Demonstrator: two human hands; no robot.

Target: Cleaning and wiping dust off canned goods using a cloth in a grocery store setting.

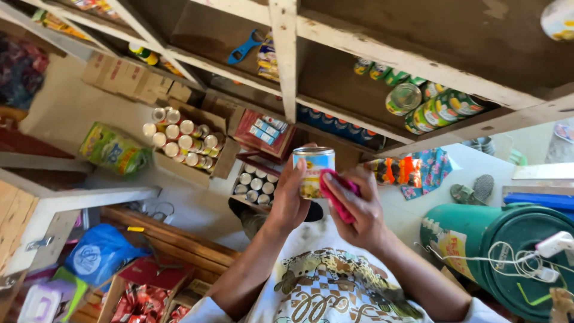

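Printed shirt point(335, 281) nearest, forearms raised. Left hand point(289, 200) grip wrapped round tin can point(313, 171), held mid-air at chest. Right hand point(354, 209) pinches pink cloth point(336, 192) against can side. Risk: hard rubbing twists can loose; drops onto open box of cans point(182, 143) on floor point(197, 206) below.

one held can point(313, 172), one pink cloth point(336, 197), two hands point(288, 200)

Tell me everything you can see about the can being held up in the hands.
The can is a small metal cylinder with a shiny ridged top rim and a paper label, pale blue above and yellow below. It is held upright in front of the shelves, unopened as far as shows. The left hand grips its side from behind, and the right hand presses a pink cloth against its right side.
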